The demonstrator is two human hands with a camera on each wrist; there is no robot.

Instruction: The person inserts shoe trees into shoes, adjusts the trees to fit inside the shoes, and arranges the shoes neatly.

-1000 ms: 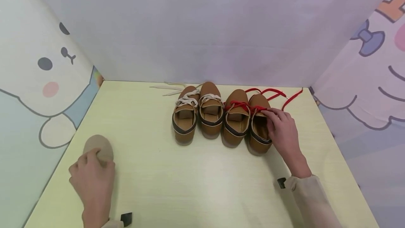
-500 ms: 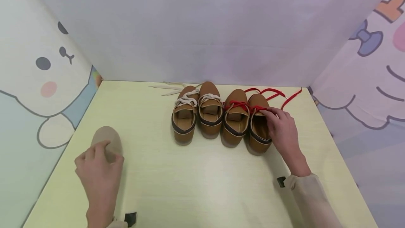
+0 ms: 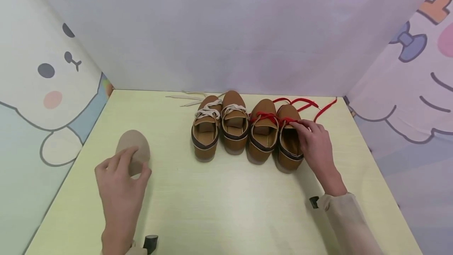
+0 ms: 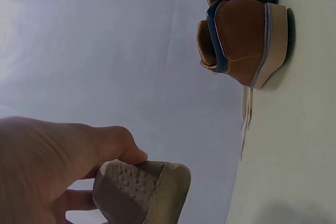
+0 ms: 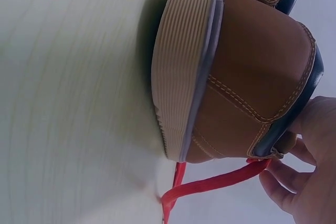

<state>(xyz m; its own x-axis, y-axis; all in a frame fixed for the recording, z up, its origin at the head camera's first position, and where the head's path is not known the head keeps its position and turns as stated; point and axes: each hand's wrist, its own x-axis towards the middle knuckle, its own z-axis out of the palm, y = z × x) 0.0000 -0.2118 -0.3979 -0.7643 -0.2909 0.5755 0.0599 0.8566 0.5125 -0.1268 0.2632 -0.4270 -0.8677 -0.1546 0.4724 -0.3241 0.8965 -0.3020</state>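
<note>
On the left, my left hand (image 3: 122, 182) grips a beige oval block (image 3: 133, 146) between thumb and fingers, above the table. The left wrist view shows this block (image 4: 142, 190) with a pitted grey-brown part and a paler layer along one side; its exact kind is unclear. At the right end of a row of brown shoes, my right hand (image 3: 316, 148) pinches the tongue edge of the red-laced shoe (image 3: 291, 162). In the right wrist view, the thumb of my right hand (image 5: 315, 156) lies inside the collar, with fingers near the red lace (image 5: 215, 183).
Beside the held shoe stands another red-laced shoe (image 3: 260, 154). Two white-laced shoes (image 3: 205, 152) stand left of them, heels toward me. Loose red laces (image 3: 325, 110) and white laces (image 3: 184, 97) lie behind on the pale table (image 3: 219, 215). Printed curtains (image 3: 226, 34) enclose three sides.
My left hand has moved right and away from me, carrying the oval block closer to the shoes. The right hand keeps its hold on the shoe's tongue.
</note>
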